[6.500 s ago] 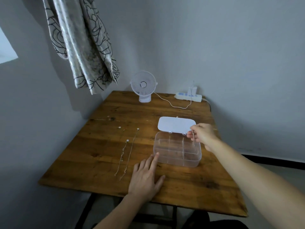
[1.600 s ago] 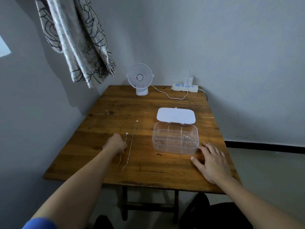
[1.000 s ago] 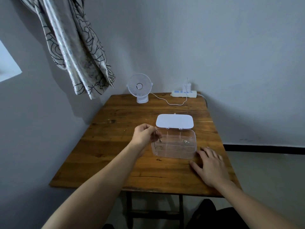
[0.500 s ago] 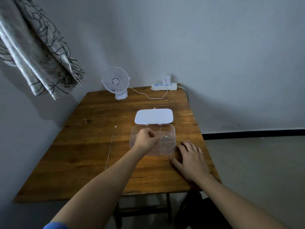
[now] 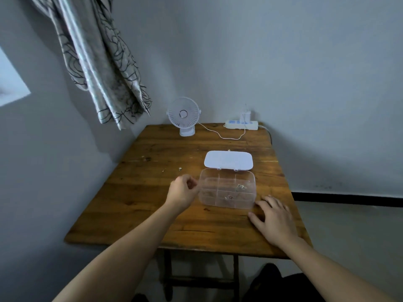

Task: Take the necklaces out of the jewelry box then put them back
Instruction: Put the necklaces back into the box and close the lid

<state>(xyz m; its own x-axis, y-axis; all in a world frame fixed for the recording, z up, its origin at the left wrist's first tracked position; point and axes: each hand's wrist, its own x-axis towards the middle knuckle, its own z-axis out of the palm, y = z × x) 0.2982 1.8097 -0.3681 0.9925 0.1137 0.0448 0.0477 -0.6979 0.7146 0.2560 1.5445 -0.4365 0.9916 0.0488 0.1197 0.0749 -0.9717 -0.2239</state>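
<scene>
A clear plastic jewelry box (image 5: 250, 201) with several compartments stands on the wooden table (image 5: 152, 214), its white lid (image 5: 229, 160) folded open behind it. Two small bunched necklaces lie inside, one (image 5: 241, 187) at the right and one (image 5: 229, 197) nearer the front. Left of the box, a necklace's pale bead (image 5: 180, 168) rests on the table; its chain runs under my left hand (image 5: 182, 191). That hand hovers just left of the box with fingers curled shut, and I see nothing in it. My right hand (image 5: 273, 219) lies flat on the table beside the box's front right corner.
A small white desk fan (image 5: 184, 115) and a white power strip (image 5: 241, 124) with a cable stand at the table's far edge. A patterned curtain (image 5: 102, 68) hangs at the upper left. Walls close in behind and on the left. A tiny loose piece (image 5: 163, 170) lies near the bead.
My left hand took one necklace off the table, carried it over the box, and has now drawn back to the left of the box. The right hand has stayed flat.
</scene>
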